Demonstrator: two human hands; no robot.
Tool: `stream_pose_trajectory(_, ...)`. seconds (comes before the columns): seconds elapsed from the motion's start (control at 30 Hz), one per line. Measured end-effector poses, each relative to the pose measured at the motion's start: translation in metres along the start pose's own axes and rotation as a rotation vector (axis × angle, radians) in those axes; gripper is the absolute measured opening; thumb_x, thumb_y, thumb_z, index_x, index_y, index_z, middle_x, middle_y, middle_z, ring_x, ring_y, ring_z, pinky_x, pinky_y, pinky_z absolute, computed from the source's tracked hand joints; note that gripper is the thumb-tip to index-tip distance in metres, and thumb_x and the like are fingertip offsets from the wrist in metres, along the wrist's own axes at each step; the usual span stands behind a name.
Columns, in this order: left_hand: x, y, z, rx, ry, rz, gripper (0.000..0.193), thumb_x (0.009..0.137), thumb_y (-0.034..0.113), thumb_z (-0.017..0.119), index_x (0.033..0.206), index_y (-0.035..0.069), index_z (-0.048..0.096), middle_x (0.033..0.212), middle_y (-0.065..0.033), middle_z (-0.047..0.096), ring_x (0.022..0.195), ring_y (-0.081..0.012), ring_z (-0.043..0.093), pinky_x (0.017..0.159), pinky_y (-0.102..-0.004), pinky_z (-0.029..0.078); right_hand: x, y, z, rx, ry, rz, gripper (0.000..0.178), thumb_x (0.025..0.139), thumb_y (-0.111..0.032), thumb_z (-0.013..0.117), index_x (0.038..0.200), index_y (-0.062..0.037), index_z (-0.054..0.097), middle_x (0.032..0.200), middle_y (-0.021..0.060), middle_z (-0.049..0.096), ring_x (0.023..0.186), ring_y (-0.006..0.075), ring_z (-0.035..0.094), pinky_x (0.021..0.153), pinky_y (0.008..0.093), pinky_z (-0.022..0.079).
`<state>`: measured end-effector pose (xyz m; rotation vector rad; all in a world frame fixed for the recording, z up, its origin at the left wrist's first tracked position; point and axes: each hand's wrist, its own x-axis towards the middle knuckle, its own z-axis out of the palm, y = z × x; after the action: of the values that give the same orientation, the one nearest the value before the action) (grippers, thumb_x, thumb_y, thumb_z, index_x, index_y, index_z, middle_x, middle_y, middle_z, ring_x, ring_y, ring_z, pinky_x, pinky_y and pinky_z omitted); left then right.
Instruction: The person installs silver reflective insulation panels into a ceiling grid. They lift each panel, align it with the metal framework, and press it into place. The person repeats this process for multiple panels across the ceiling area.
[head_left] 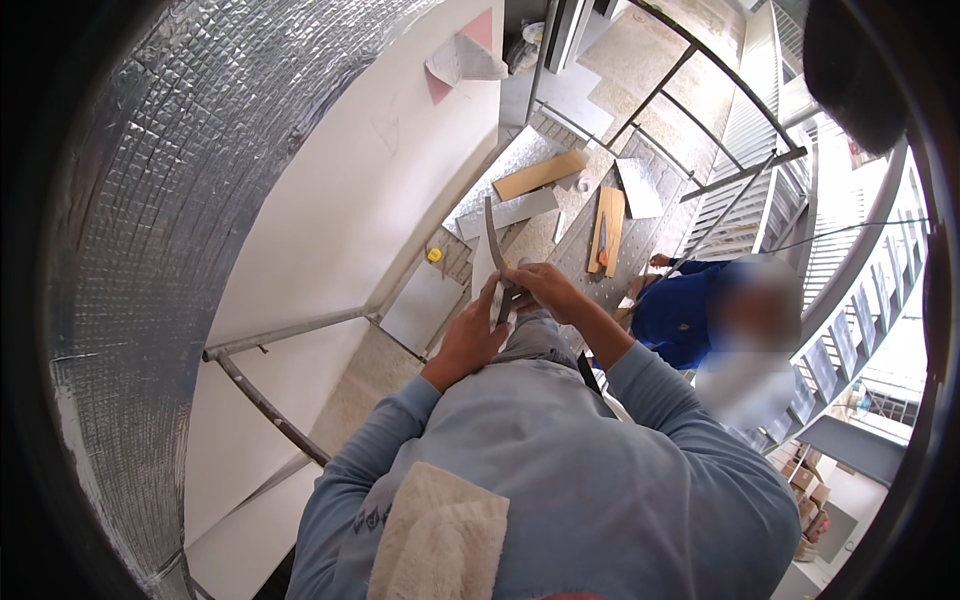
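Note:
In front of my waist, both hands are closed on a thin, slightly curved grey-brown strip. Its long end points away from me. My left hand holds the lower part from the left, fingers pointing up. My right hand pinches it higher up, from the right side. Just behind the strip, to its left, a pale flat piece shows; whether I hold it too I cannot make out. What the strip is made of does not show.
Metal scaffold rails fence the platform. Foil-faced boards, brown boards, an orange-handled saw and a small yellow object lie on it. A person in blue is close on my right. Foil-faced sheeting covers the left.

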<state>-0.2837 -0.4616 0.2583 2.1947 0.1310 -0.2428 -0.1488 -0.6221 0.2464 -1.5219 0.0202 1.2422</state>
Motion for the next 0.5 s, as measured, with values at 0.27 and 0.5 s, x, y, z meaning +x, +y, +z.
stream_pose_trajectory(0.27, -0.005, 0.0, 0.003, -0.152, -0.031, -0.105, 0.088, 0.094, 0.024, 0.073, 0.161, 0.008, 0.019, 0.131, -0.0332, 0.063, 0.112, -0.0408, 0.07, 0.089, -0.0445, 0.058, -0.012, 0.014, 0.006, 0.023, 0.021, -0.113, 0.035, 0.106, -0.036, 0.055, 0.113, -0.003, 0.067, 0.102, 0.0081, 0.073, 0.091, 0.019, 0.072, 0.075, 0.0353, 0.057)
stream_pose_trajectory(0.5, 0.005, -0.008, 0.004, -0.475, 0.131, -0.195, 0.064, 0.102, 0.03, 0.064, 0.151, -0.001, 0.037, 0.119, -0.022, 0.07, 0.102, -0.0268, 0.072, 0.083, -0.0365, 0.058, -0.009, 0.026, 0.016, -0.208, 0.165, -0.313, 0.032, 0.105, -0.03, 0.056, 0.1, 0.0007, 0.064, 0.091, 0.0073, 0.068, 0.08, 0.0146, 0.067, 0.071, 0.0311, 0.057)
